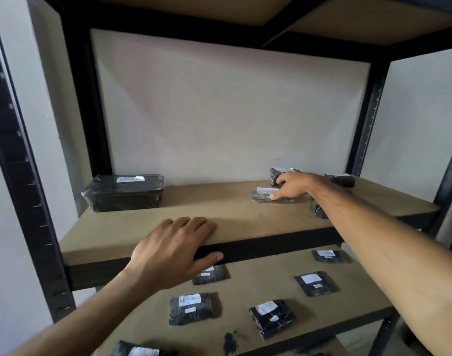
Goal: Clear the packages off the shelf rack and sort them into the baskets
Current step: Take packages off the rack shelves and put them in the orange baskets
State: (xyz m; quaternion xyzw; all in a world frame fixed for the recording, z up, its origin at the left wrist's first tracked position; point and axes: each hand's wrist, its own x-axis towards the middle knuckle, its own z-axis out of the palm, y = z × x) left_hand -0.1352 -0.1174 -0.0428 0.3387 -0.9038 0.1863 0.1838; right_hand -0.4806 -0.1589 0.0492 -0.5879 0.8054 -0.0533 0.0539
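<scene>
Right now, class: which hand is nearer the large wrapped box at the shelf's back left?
Left. The left hand rests on the shelf edge before the box; the right hand reaches far right.

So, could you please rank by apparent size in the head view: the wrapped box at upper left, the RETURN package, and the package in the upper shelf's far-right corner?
1. Wrapped box
2. RETURN package; nearer the camera, so unsure
3. Far-right corner package

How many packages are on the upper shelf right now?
5 black wrapped packages: big box far left, flat one under the right hand, one behind it, back-right, one part-hidden by forearm.
</scene>
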